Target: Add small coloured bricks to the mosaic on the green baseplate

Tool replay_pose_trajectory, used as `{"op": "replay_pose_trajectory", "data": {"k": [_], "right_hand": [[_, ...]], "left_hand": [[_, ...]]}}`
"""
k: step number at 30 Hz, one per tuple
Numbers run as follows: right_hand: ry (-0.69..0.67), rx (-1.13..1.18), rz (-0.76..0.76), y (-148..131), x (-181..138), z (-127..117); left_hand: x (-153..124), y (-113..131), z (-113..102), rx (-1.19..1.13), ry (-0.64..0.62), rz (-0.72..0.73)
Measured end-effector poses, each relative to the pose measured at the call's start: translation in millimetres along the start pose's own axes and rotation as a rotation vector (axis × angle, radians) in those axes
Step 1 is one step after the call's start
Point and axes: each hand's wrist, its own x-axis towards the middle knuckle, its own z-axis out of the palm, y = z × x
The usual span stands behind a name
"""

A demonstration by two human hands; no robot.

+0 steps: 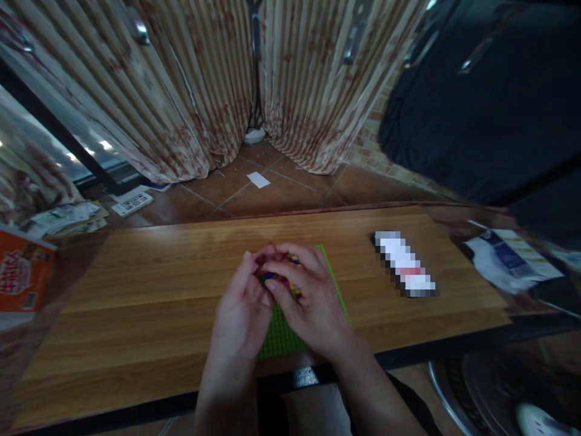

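Both of my hands meet over a green studded baseplate lying on the wooden table. My left hand and my right hand are curled together around a small cluster of colourful bricks, with purple, yellow and red bits showing between the fingers. The fingers hide most of the cluster and the middle of the baseplate. I cannot tell whether the cluster rests on the plate or is lifted off it.
A pixelated white and dark flat object lies on the table to the right. A white and blue packet sits at the far right edge, an orange box at the far left. Striped curtains hang behind; papers lie on the tiled floor.
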Motion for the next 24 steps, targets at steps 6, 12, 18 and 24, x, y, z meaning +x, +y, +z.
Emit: {"op": "replay_pose_trajectory", "data": {"k": [6,12,18,24], "right_hand": [[-0.049,-0.046,-0.018,6.0,-1.1,4.4],[0.034,0.055,0.037,6.8,-2.5,4.6],[0.143,0.270,0.178,5.8,-2.3,3.3],[0.175,0.359,0.213,6.9,-1.8,6.9]], "left_hand": [[-1.4,-0.3,-1.0,0.024,-0.016,-0.015],[-0.9,-2.3,-1.7,0.062,-0.017,0.003],[2.2,-5.7,-5.4,0.160,0.061,0.072],[-1.1,-3.9,-1.5,0.272,-0.002,0.107]]}}
